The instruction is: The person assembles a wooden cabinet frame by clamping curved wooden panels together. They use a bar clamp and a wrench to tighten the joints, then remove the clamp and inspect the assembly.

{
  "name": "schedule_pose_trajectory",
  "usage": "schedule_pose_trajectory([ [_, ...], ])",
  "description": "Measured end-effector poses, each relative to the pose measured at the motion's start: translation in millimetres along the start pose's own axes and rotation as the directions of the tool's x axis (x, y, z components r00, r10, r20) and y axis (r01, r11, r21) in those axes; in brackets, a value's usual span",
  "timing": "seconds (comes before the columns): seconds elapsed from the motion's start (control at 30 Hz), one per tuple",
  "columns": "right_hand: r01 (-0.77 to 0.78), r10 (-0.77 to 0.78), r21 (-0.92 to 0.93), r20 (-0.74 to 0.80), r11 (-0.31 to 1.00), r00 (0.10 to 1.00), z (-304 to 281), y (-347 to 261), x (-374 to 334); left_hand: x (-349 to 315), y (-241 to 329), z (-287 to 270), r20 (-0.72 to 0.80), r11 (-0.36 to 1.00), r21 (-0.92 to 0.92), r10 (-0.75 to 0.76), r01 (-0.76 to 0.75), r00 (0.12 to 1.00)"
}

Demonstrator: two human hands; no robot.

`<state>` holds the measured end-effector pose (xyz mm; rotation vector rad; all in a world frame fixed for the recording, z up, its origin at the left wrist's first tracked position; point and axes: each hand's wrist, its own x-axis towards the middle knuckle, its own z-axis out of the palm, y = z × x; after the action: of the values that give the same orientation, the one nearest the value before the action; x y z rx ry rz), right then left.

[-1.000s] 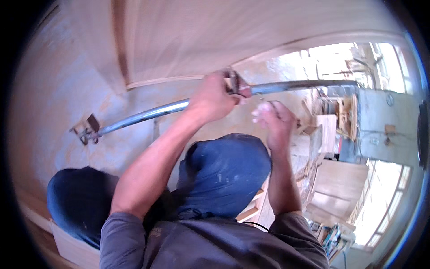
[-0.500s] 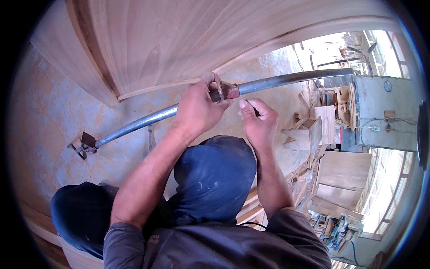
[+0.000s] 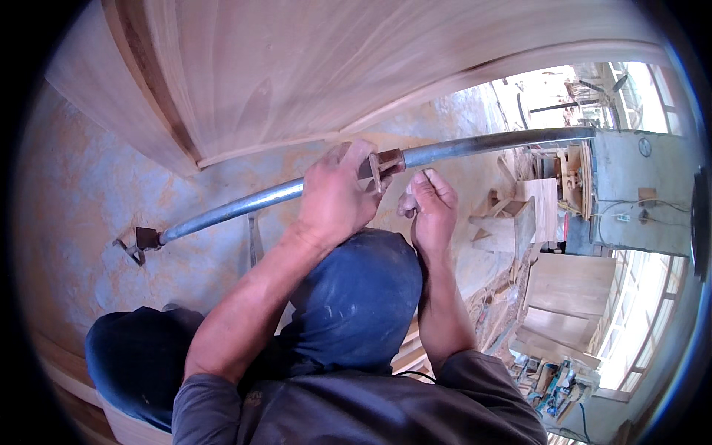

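A long pipe clamp (image 3: 245, 205) with a grey metal pipe lies slantwise in front of my knees. My left hand (image 3: 331, 194) is wrapped around it near the middle, fingers at the rusty brown sliding jaw (image 3: 389, 162). The clamp's end jaw (image 3: 147, 238), also rusty, sits at the far left over the floor. Just right of the sliding jaw and below the pipe, my right hand (image 3: 433, 206) is closed with thumb and fingers pressed together, apart from the pipe. Whatever it may pinch is too small to make out.
A large wooden panel (image 3: 297, 67) with a raised edge stands beyond the clamp. The floor (image 3: 81, 178) is stained and dusty. To the right are a wooden box (image 3: 508, 222), leaning boards (image 3: 571, 285), a grey cabinet (image 3: 641, 185) and a heap of tools (image 3: 552, 382).
My right hand has drawn away from the sliding jaw, down and slightly right, and its fingers have curled in. The left hand and the jaw have shifted slightly right and down in the picture.
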<state>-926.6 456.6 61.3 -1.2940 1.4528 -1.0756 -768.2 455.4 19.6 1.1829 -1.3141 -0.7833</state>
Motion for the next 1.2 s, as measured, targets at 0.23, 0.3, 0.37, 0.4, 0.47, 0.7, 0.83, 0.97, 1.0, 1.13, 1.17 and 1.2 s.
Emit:
schedule_pose_trajectory([
  [0.23,0.083,-0.078,-0.048,0.107,0.995,0.991,-4,16,16,3,-1,-5,0.035,0.990,-0.111,-0.082,0.086,0.996],
  [0.3,-0.076,0.018,0.233,0.244,0.969,0.970,-7,32,20,11,5,-14,0.161,0.972,-0.071,-0.209,0.223,0.965],
  [0.37,-0.214,0.004,0.421,0.446,0.881,0.895,0,37,22,15,9,-20,0.255,0.946,-0.022,-0.308,0.324,0.917],
  [0.4,-0.261,-0.056,0.471,0.558,0.843,0.828,4,38,25,16,9,-19,0.286,0.935,-0.005,-0.339,0.355,0.896],
  [0.47,-0.296,-0.164,0.598,0.594,0.745,0.787,15,22,20,16,5,-14,0.342,0.907,-0.097,-0.356,0.409,0.870],
  [0.7,-0.352,-0.140,0.718,0.527,0.600,0.838,41,53,14,6,-24,4,0.270,0.922,0.165,-0.383,0.350,0.883],
  [0.83,-0.342,-0.011,0.641,0.480,0.687,0.877,24,110,23,6,-32,-4,0.427,0.976,0.028,-0.207,0.216,0.880],
  [0.97,-0.378,0.051,0.667,0.455,0.642,0.889,19,117,42,-16,-52,-2,0.019,0.921,0.175,-0.356,0.347,0.934],
  [1.0,-0.337,0.019,0.730,0.406,0.595,0.914,7,131,45,-26,-65,0,-0.106,0.920,0.186,-0.330,0.345,0.938],
  [1.13,-0.493,0.207,0.789,0.448,0.366,0.870,-20,182,52,-102,-167,-91,-0.811,0.653,-0.253,-0.546,0.714,0.212],
  [1.17,-0.514,0.310,0.788,0.422,0.339,0.852,-7,188,50,-147,-212,-130,-0.857,0.693,-0.443,-0.513,0.569,-0.044],
  [1.2,-0.489,0.426,0.803,0.331,0.341,0.842,-20,195,50,-142,-197,-141,-0.713,0.494,-0.655,-0.654,0.572,-0.252],
])
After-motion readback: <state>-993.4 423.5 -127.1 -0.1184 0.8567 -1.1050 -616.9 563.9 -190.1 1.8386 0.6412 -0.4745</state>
